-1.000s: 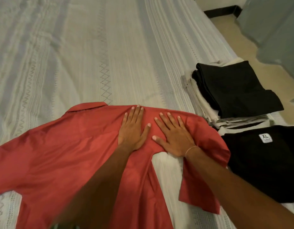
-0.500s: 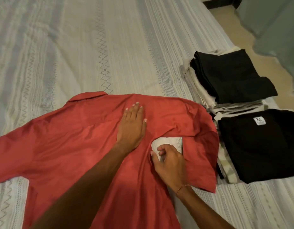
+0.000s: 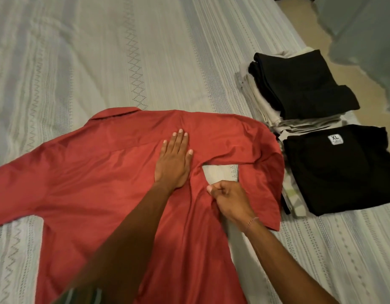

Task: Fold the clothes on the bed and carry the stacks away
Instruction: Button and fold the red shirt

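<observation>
A red shirt (image 3: 97, 183) lies spread on the bed (image 3: 123, 51). The left hand (image 3: 174, 163) rests flat on it, fingers straight and together, arm reaching forward. The right hand (image 3: 231, 200) is curled, pinching the shirt's edge below the armpit, wrist bent. Folded stacks (image 3: 299, 88) sit at the bed's right edge.

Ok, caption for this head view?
Left hand flat on red shirt, right hand pinching its side, folded stacks beside.

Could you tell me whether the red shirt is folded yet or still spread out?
Mostly spread: the red shirt lies flat, with only its right sleeve bent downward.
</observation>
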The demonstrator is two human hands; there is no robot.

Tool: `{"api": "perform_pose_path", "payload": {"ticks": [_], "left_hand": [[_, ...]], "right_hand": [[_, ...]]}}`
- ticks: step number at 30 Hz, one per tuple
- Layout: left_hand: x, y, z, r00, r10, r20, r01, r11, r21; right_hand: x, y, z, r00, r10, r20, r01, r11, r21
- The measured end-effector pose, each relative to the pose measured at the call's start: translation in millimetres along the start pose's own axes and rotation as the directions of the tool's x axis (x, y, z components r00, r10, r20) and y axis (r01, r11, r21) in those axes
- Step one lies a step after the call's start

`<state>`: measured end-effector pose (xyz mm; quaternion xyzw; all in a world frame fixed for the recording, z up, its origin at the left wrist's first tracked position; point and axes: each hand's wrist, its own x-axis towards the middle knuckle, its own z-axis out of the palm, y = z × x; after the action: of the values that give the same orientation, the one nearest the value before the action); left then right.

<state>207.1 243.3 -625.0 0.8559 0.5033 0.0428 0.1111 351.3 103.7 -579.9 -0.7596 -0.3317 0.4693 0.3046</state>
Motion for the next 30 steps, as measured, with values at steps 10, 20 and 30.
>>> {"api": "perform_pose_path", "payload": {"ticks": [10,20,30], "left_hand": [[-3,2,-6,0.998,0.005,0.066,0.0,0.997,-0.074],[-99,2,2,0.994,-0.102,-0.05,0.103,0.994,0.019],[-112,8,-3,0.999,-0.051,0.02,0.051,0.998,-0.033]], "right_hand": [[-41,11,12,0.948,-0.196,-0.25,0.13,0.957,-0.258],[-60,39,18,0.938,-0.246,-0.244,0.193,0.956,-0.223],[-95,52,9,0.967,-0.066,-0.247,0.045,0.995,-0.09]]}}
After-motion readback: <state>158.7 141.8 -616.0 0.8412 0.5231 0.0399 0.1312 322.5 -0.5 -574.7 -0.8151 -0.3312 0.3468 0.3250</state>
